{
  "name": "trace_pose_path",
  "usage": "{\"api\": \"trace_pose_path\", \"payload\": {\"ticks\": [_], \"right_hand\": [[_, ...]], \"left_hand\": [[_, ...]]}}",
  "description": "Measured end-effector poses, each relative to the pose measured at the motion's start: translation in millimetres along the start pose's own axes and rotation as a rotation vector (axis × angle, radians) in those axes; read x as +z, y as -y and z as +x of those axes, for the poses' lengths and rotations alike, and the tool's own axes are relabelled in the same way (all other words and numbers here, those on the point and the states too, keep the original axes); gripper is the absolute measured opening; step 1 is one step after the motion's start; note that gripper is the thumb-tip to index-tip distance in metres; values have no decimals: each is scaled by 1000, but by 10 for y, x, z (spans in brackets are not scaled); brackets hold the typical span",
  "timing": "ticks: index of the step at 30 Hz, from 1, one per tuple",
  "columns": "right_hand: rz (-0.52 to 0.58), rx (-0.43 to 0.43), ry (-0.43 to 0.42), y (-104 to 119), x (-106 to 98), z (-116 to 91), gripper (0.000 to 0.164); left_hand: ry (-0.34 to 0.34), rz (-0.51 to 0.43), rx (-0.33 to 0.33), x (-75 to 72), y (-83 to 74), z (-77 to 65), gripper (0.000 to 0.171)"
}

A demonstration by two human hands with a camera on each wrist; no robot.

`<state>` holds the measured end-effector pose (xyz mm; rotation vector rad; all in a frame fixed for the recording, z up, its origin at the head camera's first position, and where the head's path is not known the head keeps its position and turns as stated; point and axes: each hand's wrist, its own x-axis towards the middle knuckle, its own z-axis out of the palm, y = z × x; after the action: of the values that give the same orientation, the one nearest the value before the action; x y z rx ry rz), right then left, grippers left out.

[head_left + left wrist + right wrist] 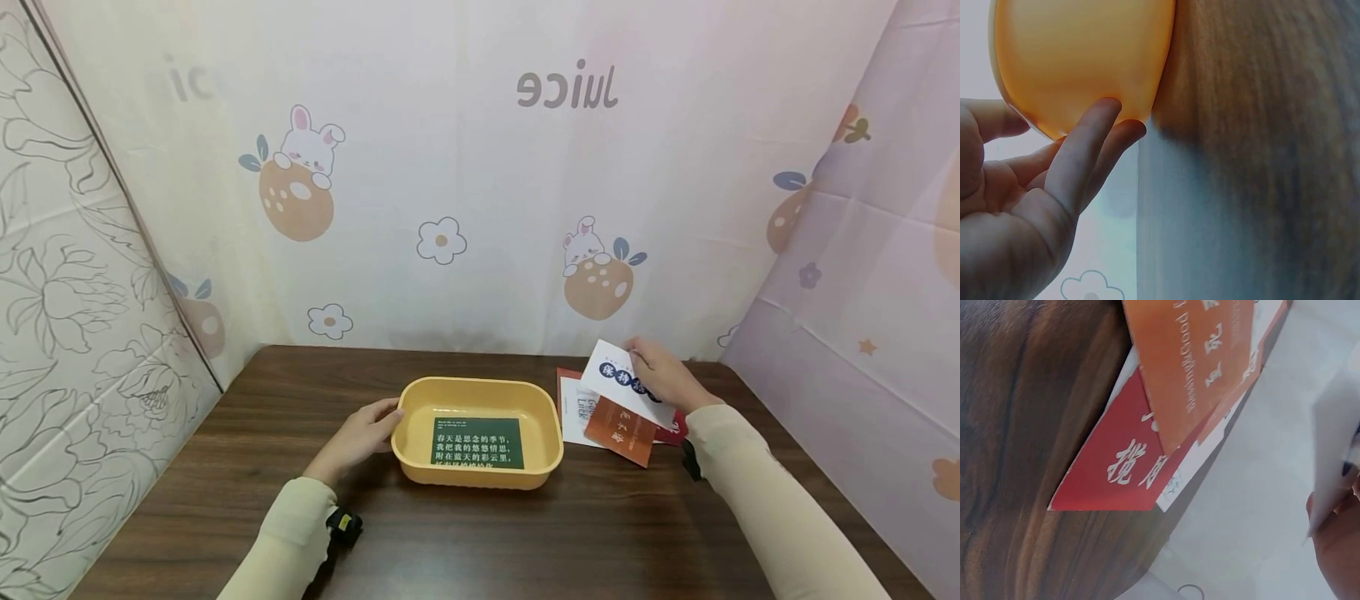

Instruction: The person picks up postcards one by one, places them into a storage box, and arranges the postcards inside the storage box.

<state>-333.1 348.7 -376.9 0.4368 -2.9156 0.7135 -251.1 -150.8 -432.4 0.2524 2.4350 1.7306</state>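
Observation:
A yellow plastic basin (480,477) sits on the table with a green card (478,442) printed in white characters lying inside it. At its left end, my left hand (360,437) grips the rim; the left wrist view shows fingers (1088,150) against the basin's outer wall (1085,56). To the right, my right hand (663,372) holds up a white card (617,372) with blue round marks, pinched by one edge. Below it lies a loose pile with an orange card (622,433), a red card (1119,462) and a white lettered card (573,412).
The brown wooden table (480,550) ends at a pale curtain (450,308) printed with rabbits, fruit and flowers. Another patterned sheet (67,275) hangs along the left side. A black band (345,525) is on the left wrist.

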Motion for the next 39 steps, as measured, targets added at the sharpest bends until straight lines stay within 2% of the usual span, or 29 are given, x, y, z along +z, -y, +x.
{"api": "trace_pose_path", "payload": {"ticks": [7, 14, 19, 26, 39], "right_hand": [[14, -57, 16, 133, -48, 21, 30], [23, -82, 19, 441, -64, 107, 28], [28, -142, 38, 666, -1, 166, 26], [93, -201, 76, 939, 98, 198, 24], [130, -265, 91, 1293, 213, 254, 23]], "left_hand": [[7, 0, -2, -5, 2, -4, 50], [7, -2, 4, -19, 13, -1, 49], [12, -6, 6, -20, 7, -2, 49], [15, -6, 2, -17, 3, -7, 49], [15, -17, 0, -5, -10, -5, 48]]}}
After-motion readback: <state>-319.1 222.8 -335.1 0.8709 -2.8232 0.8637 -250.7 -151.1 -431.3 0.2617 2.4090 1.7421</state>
